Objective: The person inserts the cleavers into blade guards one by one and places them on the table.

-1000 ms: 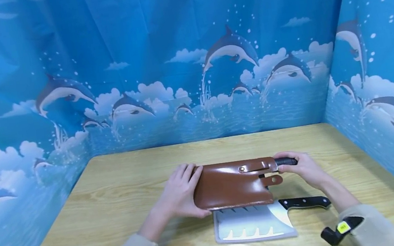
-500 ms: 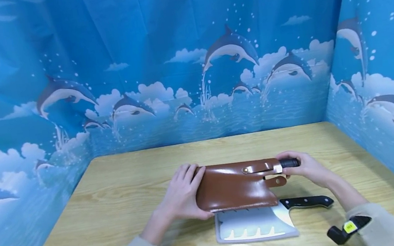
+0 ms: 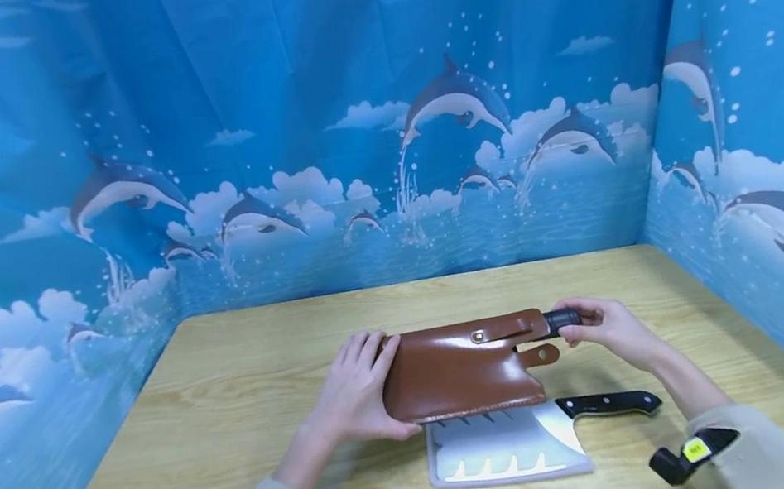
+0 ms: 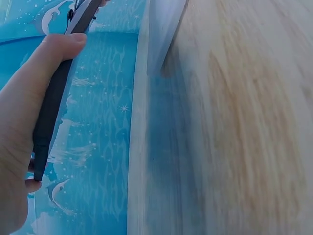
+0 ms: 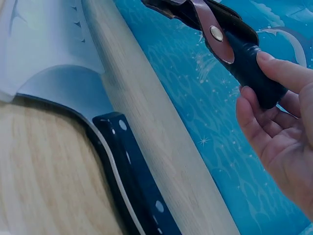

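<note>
A brown leather knife sheath point(image 3: 455, 373) is held tilted above the table, a knife's black handle point(image 3: 559, 322) sticking out of its right end. My left hand point(image 3: 356, 396) grips the sheath's left end, thumb at the lower edge and fingers over the top. My right hand point(image 3: 611, 331) pinches the handle near its butt between thumb and fingers. In the right wrist view a strap with a metal snap point(image 5: 216, 33) lies against the handle. The sheath hides that knife's blade. Below, a cleaver point(image 3: 503, 446) with a riveted black handle lies flat, its upper part covered by the sheath.
The wooden table point(image 3: 229, 368) ends at a blue curtain point(image 3: 307, 123) printed with dolphins, on the back and sides. The loose cleaver's handle point(image 5: 132, 171) points right, close beneath my right wrist. A camera point(image 3: 681, 459) is strapped to each wrist.
The pale collar at the sheath's mouth no longer shows, and less of the handle sticks out. My right fingers have shifted left with it. My left hand keeps its grip; the loose cleaver stays put.
</note>
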{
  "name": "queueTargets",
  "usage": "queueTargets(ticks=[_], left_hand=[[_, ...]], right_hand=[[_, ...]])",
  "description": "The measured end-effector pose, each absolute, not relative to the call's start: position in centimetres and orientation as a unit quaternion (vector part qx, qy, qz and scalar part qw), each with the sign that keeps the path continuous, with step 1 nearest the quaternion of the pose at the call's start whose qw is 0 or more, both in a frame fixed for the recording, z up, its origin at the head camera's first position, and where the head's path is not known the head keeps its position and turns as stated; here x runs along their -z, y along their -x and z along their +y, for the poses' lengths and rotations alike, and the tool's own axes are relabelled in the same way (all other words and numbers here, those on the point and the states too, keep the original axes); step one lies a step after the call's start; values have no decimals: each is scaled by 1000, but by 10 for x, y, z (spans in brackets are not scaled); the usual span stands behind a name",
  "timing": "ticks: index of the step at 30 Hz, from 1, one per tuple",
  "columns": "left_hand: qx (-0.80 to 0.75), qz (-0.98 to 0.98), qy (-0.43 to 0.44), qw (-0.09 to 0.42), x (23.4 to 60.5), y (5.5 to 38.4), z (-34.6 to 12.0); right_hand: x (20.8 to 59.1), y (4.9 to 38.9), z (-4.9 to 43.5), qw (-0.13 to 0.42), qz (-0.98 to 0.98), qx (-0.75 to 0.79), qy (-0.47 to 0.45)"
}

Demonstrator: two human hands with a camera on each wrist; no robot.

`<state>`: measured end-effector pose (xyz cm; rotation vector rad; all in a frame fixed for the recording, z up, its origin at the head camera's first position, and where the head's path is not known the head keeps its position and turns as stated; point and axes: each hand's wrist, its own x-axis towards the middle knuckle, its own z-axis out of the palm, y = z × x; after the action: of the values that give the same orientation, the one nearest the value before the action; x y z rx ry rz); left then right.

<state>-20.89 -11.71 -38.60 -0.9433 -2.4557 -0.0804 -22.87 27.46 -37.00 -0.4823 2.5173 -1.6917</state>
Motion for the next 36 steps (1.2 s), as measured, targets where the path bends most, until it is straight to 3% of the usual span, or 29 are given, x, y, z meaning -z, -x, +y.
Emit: queueTargets(ticks=[18,36], left_hand=[[35,-908,352,225,385,215,-104],[12,-926,360,114,391,258,-64]], right_hand=[[372,231,276,18,840,515,171],[383,251,307,-7,877,466,114]])
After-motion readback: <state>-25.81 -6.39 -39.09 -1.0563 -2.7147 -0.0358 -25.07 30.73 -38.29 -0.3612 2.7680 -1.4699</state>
